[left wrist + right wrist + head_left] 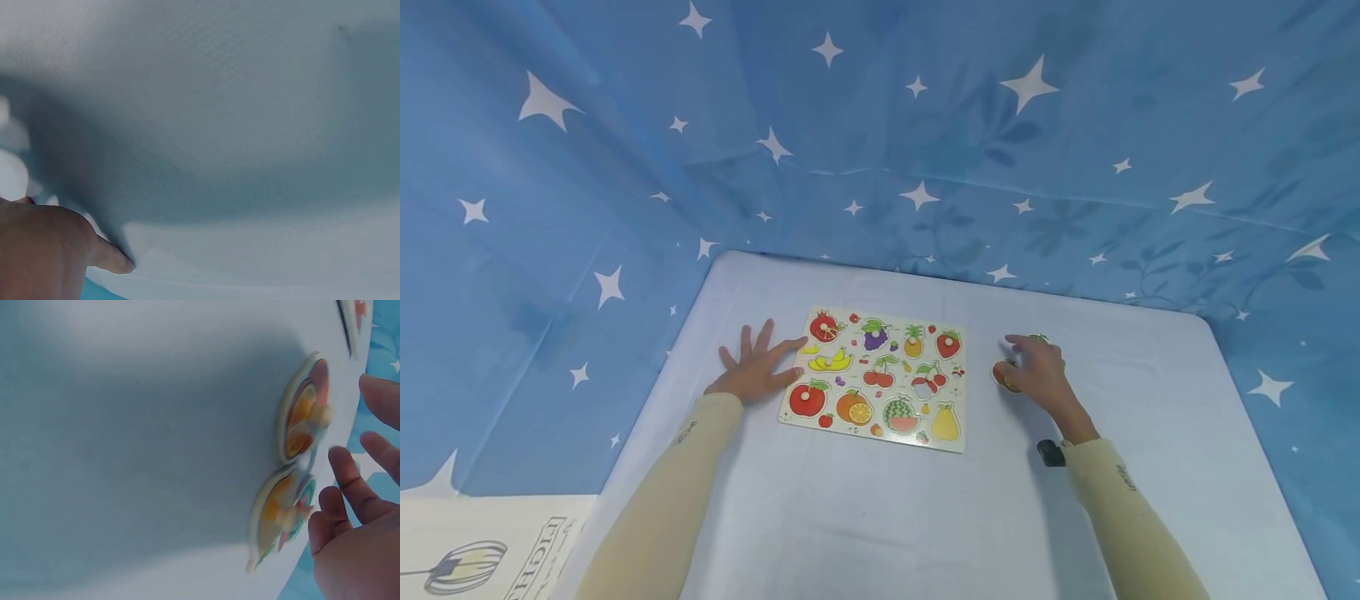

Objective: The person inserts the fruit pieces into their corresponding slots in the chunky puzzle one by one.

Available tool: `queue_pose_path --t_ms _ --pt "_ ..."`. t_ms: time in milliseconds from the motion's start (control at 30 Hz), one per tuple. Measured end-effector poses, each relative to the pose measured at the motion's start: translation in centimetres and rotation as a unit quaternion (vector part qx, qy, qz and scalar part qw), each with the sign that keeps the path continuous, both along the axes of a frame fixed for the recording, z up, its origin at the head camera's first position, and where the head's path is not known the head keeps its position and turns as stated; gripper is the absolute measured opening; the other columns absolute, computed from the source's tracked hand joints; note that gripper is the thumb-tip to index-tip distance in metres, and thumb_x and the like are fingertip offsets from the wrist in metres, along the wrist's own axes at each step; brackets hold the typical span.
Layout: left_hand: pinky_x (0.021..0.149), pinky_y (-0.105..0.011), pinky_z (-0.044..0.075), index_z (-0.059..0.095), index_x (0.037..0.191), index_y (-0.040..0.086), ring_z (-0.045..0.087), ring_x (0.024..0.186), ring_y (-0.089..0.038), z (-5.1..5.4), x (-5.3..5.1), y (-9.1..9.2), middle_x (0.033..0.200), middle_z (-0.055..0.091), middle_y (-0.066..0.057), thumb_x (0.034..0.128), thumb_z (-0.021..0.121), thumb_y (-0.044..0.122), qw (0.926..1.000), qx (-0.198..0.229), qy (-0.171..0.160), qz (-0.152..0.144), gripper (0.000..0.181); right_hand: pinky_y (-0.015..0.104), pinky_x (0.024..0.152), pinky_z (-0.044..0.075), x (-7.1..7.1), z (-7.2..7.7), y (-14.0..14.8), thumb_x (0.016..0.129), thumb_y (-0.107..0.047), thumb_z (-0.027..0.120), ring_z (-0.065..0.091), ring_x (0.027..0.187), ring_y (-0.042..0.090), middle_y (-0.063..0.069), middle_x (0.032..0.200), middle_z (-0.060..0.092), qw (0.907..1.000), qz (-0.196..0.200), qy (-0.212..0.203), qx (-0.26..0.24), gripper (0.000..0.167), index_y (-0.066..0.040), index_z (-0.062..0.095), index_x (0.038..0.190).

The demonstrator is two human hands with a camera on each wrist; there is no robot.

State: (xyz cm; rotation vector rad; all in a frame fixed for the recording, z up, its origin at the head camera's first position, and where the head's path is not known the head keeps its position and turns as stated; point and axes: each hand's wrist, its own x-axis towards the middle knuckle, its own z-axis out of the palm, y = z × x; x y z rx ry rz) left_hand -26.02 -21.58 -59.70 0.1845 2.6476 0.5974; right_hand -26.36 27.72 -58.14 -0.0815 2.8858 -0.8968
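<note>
A wooden fruit puzzle board (896, 333) lies flat on the table, with knobs showing on several of its fruits. At its left edge, my left hand (751, 373) rests with fingers spread, the index finger and thumb reaching the board's border. To the right of the board, my right hand (1039, 373) hovers over loose puzzle pieces, fingers loosely bent and apart from them. In the right wrist view, an orange piece (290, 425) with a knob lies beside a yellow piece (270, 512); a green-rimmed piece (306, 492) shows partly behind it. The left wrist view shows mostly cloth and part of the hand.
A white cloth covers the table (865, 525). Blue star-patterned fabric (880, 125) hangs behind and along the sides. A dark object (1051, 453) sits at the right wrist. Printed cream fabric (482, 542) appears at the lower left.
</note>
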Motion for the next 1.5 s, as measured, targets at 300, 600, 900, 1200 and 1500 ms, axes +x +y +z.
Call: queue_pose_path --t_ms 300,600,900,1200,1500 --pt "0.112 -0.084 -0.012 0.035 0.169 0.032 -0.02 0.156 -0.056 0.2 0.1 0.0 0.178 -0.009 -0.02 0.1037 0.063 0.052 1.0 -0.003 0.0 -0.002 0.074 0.071 0.099 0.03 0.6 -0.4 0.7 0.097 -0.007 0.077 0.049 0.109 0.048 0.023 0.1 0.07 0.9999 0.0 -0.012 -0.01 0.03 0.009 0.07 0.121" --pt "0.113 -0.084 -0.013 0.035 0.169 0.032 -0.021 0.156 -0.055 0.1 0.2 -0.1 0.178 -0.009 -0.02 0.1035 0.063 0.052 1.0 -0.002 0.001 0.0 0.074 0.056 0.084 0.048 0.5 -0.5 0.4 0.094 -0.002 0.074 0.058 0.101 0.042 0.021 0.101 0.071 0.9997 -0.005 -0.023 0.003 0.023 0.007 0.071 0.115" --pt "0.113 -0.083 -0.013 0.035 0.169 0.032 -0.022 0.156 -0.054 0.0 0.1 0.0 0.178 -0.011 -0.02 0.1042 0.063 0.051 1.0 -0.001 -0.006 -0.001 0.073 0.04 0.067 0.051 0.6 -0.6 0.3 0.096 0.002 0.07 0.06 0.083 0.031 0.016 0.089 0.07 0.9997 0.004 -0.024 0.007 0.021 0.009 0.07 0.116" --pt "0.112 -0.085 -0.012 0.035 0.169 0.03 -0.02 0.156 -0.056 0.1 0.2 0.0 0.177 -0.01 -0.022 0.1048 0.062 0.05 1.0 0.005 -0.002 -0.001 0.072 0.042 0.07 0.054 0.3 -0.1 -0.3 0.097 0.002 0.067 0.063 0.085 0.032 0.021 0.098 0.072 0.9998 0.005 -0.015 0.012 0.024 0.009 0.07 0.119" --pt "0.112 -0.085 -0.012 0.036 0.169 0.03 -0.02 0.156 -0.056 0.0 0.0 0.0 0.178 -0.009 -0.022 0.1039 0.063 0.05 1.0 0.008 -0.001 -0.002 0.073 0.053 0.084 0.048 0.0 1.1 -2.1 0.098 0.001 0.069 0.057 0.095 0.037 0.017 0.091 0.07 0.9999 0.012 -0.005 -0.003 0.02 0.006 0.071 0.117"
